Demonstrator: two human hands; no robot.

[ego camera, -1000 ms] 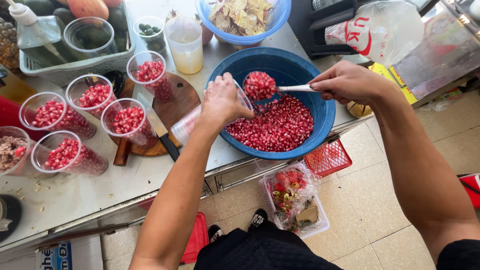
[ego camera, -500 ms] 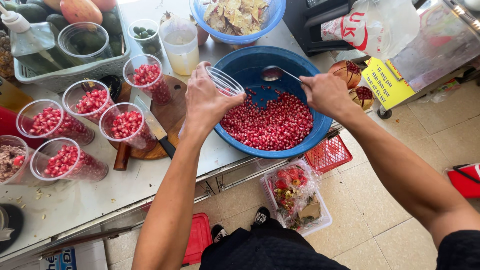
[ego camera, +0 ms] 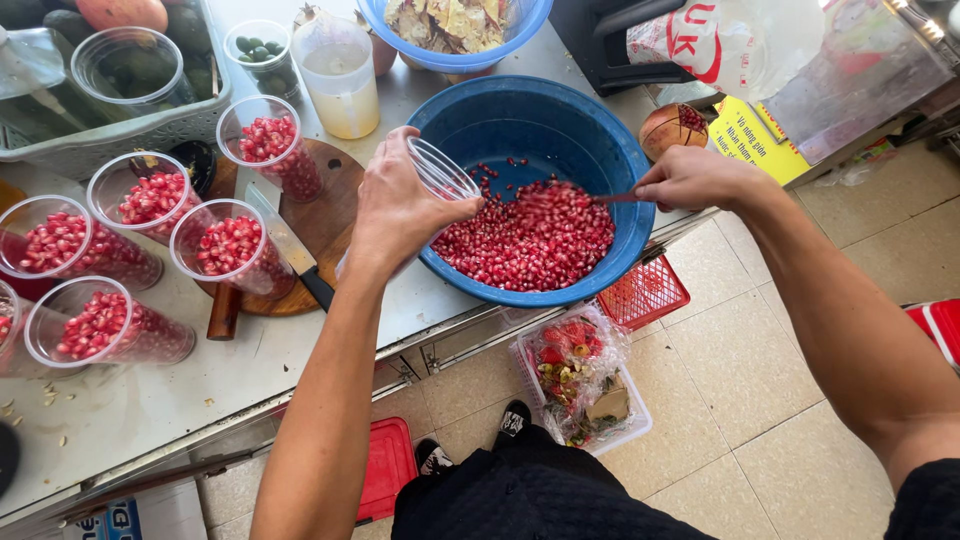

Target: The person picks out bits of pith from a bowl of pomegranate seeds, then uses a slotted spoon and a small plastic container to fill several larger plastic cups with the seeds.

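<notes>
Steel tabletop (ego camera: 300,350) crowded with fruit cups, seen from above.
At left, filled pomegranate cups (ego camera: 225,245) stand grouped by a wooden board (ego camera: 330,215); mid-frame the left hand (ego camera: 400,205) grips an empty clear cup (ego camera: 440,170), tilted over the blue basin (ego camera: 600,150) to catch seeds (ego camera: 535,240); the right hand (ego camera: 690,178) closes on what looks like a spoon (ego camera: 615,198), dipped into them.

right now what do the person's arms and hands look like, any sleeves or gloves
Both arms are bare from wrist past the elbow: no sleeves, no gloves. The left hand and right hand show no rings, watch or bands on the sides that face the camera. Both forearms are lean and long. At the lower right corner a dark edge may be a short sleeve, though I cannot tell for sure.
</notes>
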